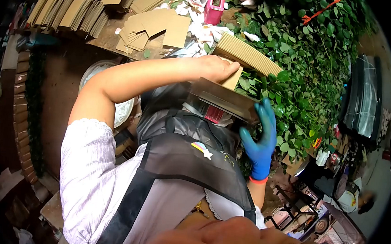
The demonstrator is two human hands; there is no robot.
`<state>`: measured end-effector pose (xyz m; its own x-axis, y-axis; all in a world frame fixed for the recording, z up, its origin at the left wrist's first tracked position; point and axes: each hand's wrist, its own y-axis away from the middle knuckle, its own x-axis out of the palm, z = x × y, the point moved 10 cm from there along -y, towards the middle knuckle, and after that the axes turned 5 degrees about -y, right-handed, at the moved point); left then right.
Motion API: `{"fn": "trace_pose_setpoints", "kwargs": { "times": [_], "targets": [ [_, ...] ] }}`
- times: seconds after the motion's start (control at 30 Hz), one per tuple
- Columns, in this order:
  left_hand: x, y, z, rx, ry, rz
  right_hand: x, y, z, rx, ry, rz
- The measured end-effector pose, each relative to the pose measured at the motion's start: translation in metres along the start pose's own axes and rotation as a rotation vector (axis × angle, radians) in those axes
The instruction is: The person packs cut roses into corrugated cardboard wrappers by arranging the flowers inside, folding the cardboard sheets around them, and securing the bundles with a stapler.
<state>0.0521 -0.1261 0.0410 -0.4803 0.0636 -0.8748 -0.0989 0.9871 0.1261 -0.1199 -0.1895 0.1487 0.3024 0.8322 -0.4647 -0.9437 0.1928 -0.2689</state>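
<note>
My bare left hand is closed on a tan cardboard piece, which sticks out below the fingers. Under it lies a long, dark brown flat-sided piece, tilted in front of my apron; I cannot tell its material. My right hand, in a blue-green glove, is at the right end of this piece, its thumb spread away from the fingers. The fingertips look to be at its edge. Just beyond my left hand lies a strip of corrugated cardboard.
A heap of leafy green stems covers the right side. Stacked cardboard pieces stand at back left, with loose cardboard sheets beside them. A pink tape dispenser stands at the back. Another person is at far right.
</note>
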Motion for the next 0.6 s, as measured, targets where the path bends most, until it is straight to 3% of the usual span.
{"fn": "trace_pose_setpoints", "kwargs": {
  "times": [0.1,0.17,0.23,0.33,0.43,0.5,0.53,0.6],
  "targets": [
    [-0.003,-0.002,0.001,-0.02,0.018,0.023,0.022,-0.041,0.005,-0.133,0.469,0.012],
    [-0.002,-0.005,0.005,0.0,0.037,-0.01,0.03,-0.064,-0.012,-0.082,0.587,0.117],
    [-0.017,0.0,0.001,-0.04,0.063,0.092,0.031,-0.08,-0.03,0.018,0.61,0.186],
    [-0.042,0.01,-0.002,-0.069,0.108,0.187,0.03,-0.092,-0.047,0.104,0.61,0.162],
    [-0.081,0.055,-0.049,0.208,-0.286,-0.449,0.021,-0.097,-0.072,0.22,0.569,0.119],
    [-0.07,0.083,-0.088,0.468,-0.339,-0.585,0.021,-0.098,-0.085,0.261,0.578,0.146],
    [-0.044,0.082,-0.085,0.452,-0.349,-0.447,0.022,-0.099,-0.083,0.254,0.597,0.16],
    [-0.027,0.081,-0.062,0.42,-0.292,-0.472,0.023,-0.099,-0.082,0.223,0.645,0.17]
  ]
}}
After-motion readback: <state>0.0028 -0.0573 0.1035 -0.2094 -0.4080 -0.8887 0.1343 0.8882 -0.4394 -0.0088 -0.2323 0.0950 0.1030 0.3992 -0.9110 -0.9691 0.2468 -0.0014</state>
